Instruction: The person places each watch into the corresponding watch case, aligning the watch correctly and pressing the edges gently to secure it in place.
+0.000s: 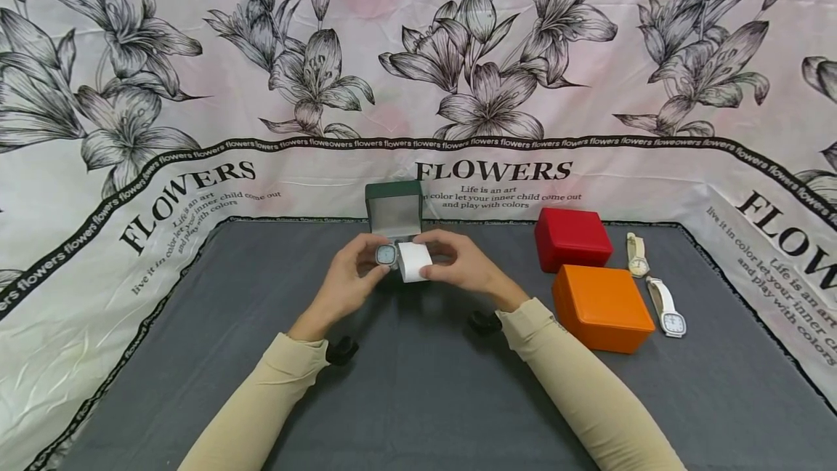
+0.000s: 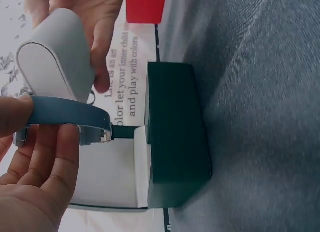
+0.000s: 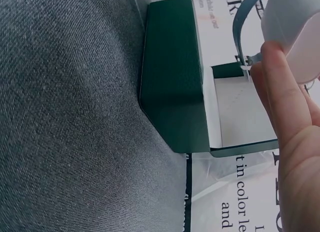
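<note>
Right now the left hand (image 1: 346, 278) pinches a wristwatch with a pale square dial and slate-blue strap (image 1: 386, 255), while the right hand (image 1: 461, 262) grips a white rounded watch cushion (image 1: 415, 261); both are held up touching each other, just in front of the open dark green hinged box with pale lining (image 1: 394, 208) on the grey cloth-covered table (image 1: 418, 384). Doing this step well, I judge, means keeping the cushion steady in the right fingers and guiding the strap around it without twisting the clasp. From the head camera the dial faces up and the surroundings show: a closed red box (image 1: 572, 238), a closed orange box (image 1: 601, 307) and two white-strapped watches (image 1: 663, 305) lying to the right. Only the left wrist view shows the strap's free end and metal clasp (image 2: 102, 133) still apart from the cushion, above the box's pale interior.
</note>
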Motion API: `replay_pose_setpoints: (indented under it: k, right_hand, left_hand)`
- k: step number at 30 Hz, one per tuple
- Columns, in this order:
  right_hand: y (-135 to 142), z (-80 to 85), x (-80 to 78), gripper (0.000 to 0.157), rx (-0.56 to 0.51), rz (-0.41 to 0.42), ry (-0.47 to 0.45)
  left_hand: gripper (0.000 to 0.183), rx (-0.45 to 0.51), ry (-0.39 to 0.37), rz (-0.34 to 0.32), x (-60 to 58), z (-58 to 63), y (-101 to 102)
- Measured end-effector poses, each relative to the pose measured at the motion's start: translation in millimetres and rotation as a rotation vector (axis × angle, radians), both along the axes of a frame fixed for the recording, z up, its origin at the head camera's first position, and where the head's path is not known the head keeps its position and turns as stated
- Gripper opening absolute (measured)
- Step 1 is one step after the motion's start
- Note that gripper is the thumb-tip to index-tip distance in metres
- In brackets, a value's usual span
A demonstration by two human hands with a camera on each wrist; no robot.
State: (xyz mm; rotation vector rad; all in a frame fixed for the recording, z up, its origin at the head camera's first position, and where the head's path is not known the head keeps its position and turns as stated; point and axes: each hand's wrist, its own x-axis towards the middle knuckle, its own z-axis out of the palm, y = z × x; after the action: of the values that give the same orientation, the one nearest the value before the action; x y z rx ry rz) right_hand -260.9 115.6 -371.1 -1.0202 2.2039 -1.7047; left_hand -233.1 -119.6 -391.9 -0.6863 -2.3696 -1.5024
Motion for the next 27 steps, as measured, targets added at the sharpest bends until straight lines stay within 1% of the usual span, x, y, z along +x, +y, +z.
replay_pose_setpoints:
  k: [3, 10, 13, 15, 22, 27]
  right_hand:
    - [0, -0.1, 1.6, 0.046, -0.005, 0.01, -0.009]
    - [0, -3.6, 1.5, 0.047, -0.029, 0.006, 0.004]
    - [1, -5.2, 1.7, 0.048, -0.03, -0.01, 0.009]
    - [1, -6.1, 1.7, 0.048, -0.029, -0.022, 0.013]
    - [1, -7.9, 2.4, 0.047, -0.031, -0.06, 0.022]
    - [1, -8.6, 3.7, 0.047, -0.007, -0.1, 0.003]
  left_hand:
    - [0.037, 0.019, -0.006, -0.026, 0.8, 1.6, 4]
    - [0.034, 0.032, -0.018, -0.107, 22.2, 28.2, 10]
    - [0.034, 0.028, -0.019, -0.128, 23.6, 28.9, 11]
    - [0.034, 0.029, -0.018, -0.132, 23.2, 27.9, 11]
    - [0.038, 0.069, -0.059, -0.141, 5.3, 1.4, 8]
    - [0.039, 0.096, -0.089, -0.135, 5.5, -2.4, 8]
